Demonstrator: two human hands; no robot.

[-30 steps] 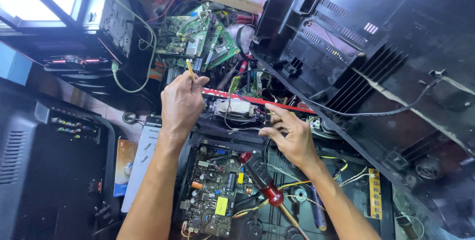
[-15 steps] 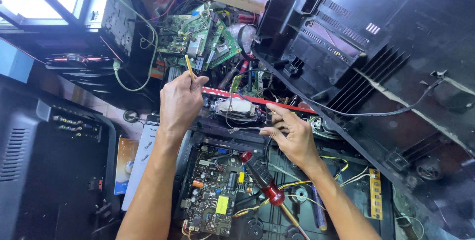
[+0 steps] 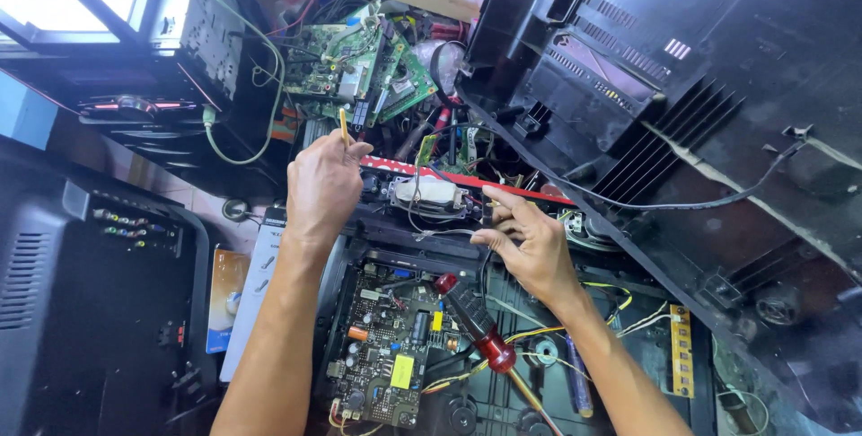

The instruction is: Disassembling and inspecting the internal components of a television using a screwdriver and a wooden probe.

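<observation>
My left hand [image 3: 321,186] is closed around a thin yellow-tipped tool [image 3: 343,125] that sticks up from the fist, above the open back of a television. My right hand [image 3: 523,240] pinches thin wires [image 3: 440,233] beside a small white component [image 3: 434,193] mounted below a red strip [image 3: 467,179]. Under my forearms lies a dark circuit board [image 3: 384,357] with a yellow part. A red-handled screwdriver [image 3: 478,330] rests loose across the chassis between my arms.
A pile of green circuit boards [image 3: 370,68] and cables lies beyond my hands. A large black plastic rear cover [image 3: 682,86] leans at the right. A black set with coloured sockets [image 3: 81,301] stands at the left, a white remote-like panel [image 3: 253,283] beside it.
My left hand has shifted slightly with the yellow-tipped tool. My right hand stays at the wires, fingers barely moved.
</observation>
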